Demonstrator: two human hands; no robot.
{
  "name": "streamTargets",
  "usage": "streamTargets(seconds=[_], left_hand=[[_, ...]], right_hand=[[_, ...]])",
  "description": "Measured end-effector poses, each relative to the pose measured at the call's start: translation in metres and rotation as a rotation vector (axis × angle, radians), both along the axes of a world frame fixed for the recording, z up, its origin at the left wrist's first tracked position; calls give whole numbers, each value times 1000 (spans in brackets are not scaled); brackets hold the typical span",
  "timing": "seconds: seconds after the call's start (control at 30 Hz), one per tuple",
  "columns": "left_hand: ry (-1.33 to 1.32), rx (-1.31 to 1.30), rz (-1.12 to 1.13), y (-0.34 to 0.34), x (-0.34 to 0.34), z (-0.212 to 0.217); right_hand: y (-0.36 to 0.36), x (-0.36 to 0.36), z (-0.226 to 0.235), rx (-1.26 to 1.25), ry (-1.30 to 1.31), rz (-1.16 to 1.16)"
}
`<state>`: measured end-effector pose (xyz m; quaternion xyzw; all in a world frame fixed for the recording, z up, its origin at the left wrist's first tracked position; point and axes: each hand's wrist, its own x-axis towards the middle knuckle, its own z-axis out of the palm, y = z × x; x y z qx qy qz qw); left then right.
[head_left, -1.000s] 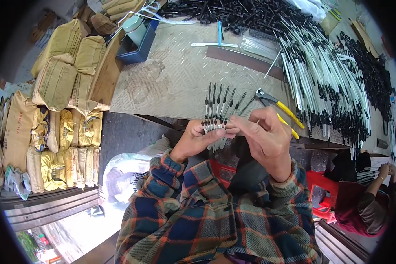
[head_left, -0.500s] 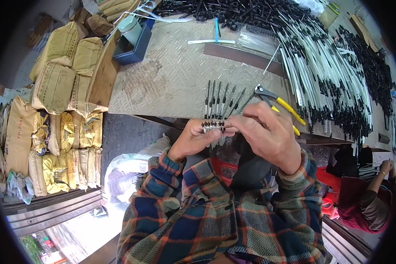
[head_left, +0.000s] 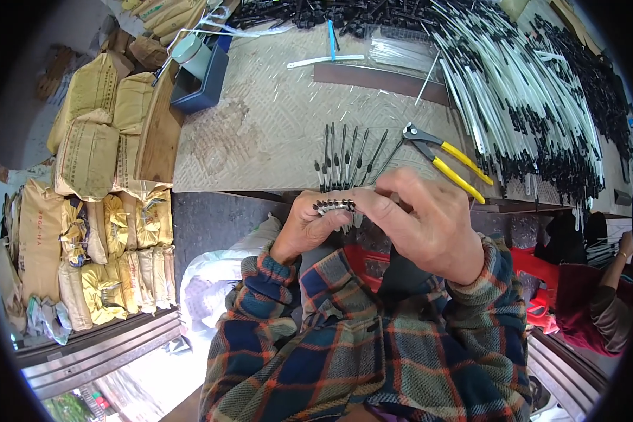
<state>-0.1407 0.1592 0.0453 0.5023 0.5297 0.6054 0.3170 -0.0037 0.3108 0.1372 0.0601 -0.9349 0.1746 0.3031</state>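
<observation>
a bundle of slim black-and-pale strips (head_left: 335, 206) is sitting at the hub of the clock, just off the near edge of a workbench (head_left: 274, 141), its black rods fanning toward twelve. at eight, i am watching the left hand (head_left: 306, 228) clamping it, thumb pressing the row against the fingers. at three, the right hand (head_left: 425, 228) is bringing its bent forefinger and thumb to the row's near end; whether they are pinching a piece, i cannot tell. plaid sleeves (head_left: 489, 313) are covering both forearms.

farther out, at two, pincers with yellow handles (head_left: 464, 161) are lying on the bench, and beyond them a heap of white and black strips (head_left: 513, 98) is spreading. at one, thin clear pieces (head_left: 404, 55) are lying together; at twelve, a pile of black parts (head_left: 330, 17) is lining the far side. at ten, a dark blue bin (head_left: 197, 102) is holding a container with a green lid (head_left: 191, 53). at eight, a pale plastic sack (head_left: 214, 274) is slumping on the floor; at four, a co-worker in dark red (head_left: 577, 316) is sitting.
</observation>
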Motion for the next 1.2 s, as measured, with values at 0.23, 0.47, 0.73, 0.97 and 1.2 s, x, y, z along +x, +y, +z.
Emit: streamTargets(seconds=[0.23, 0.47, 0.73, 0.97, 1.2], left_hand=[[60, -51, 68, -6, -3, -4], [54, -6, 34, -3, 1, 1], [46, 32, 89, 0, 9, 1], [75, 67, 119, -2, 8, -8], [-156, 41, 41, -3, 7, -11]], right_hand=[[11, -10, -3, -68, 65, 122], [2, -5, -6, -82, 46, 54], [-21, 3, -15, -158, 121, -48], [-25, 4, -9, -112, 93, -72], [-17, 1, -3, -142, 82, -25]])
